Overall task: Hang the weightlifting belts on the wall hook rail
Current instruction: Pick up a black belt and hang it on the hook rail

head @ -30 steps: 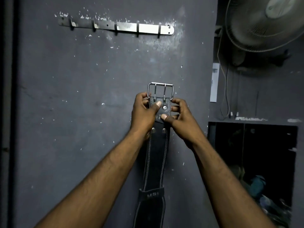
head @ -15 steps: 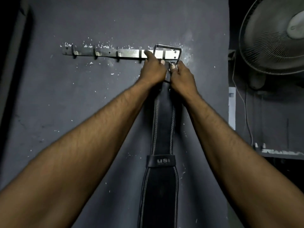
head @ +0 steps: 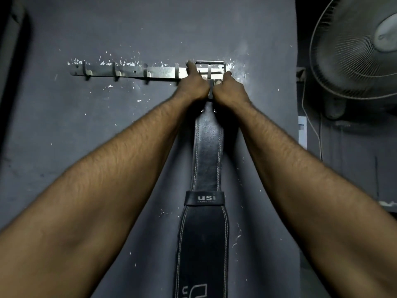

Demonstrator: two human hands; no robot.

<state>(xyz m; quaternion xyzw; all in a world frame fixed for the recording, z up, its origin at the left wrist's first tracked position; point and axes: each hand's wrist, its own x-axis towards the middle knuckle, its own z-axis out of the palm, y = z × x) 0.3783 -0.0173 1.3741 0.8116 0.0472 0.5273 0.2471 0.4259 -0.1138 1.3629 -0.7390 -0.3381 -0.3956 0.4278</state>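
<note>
The black leather weightlifting belt (head: 206, 151), edged in pale double stitching, is held flat against the wall, hanging straight down and running out of view below. Its polished steel double-prong buckle (head: 210, 67) is laid over the right end of the brushed metal hook rail (head: 163, 72). A second ago it was held well below the rail; half a second ago it was raised to this spot, and little has shifted since. Whether the frame is caught on the last hook cannot be told.

The strap's top end is gripped just under the buckle by both hands. The left hand (head: 193, 87) is clenched around it with the forefinger stretched up onto the rail, while the right hand (head: 231, 90) is curled on the other edge.

"USI" is read in white on the black keeper loop (head: 205, 198). Behind, a matte grey wall (head: 107, 136) flecked with chipped white paint is seen, and at right a wire-caged round fan (head: 354, 50) with a thin white cord (head: 311, 127).
</note>
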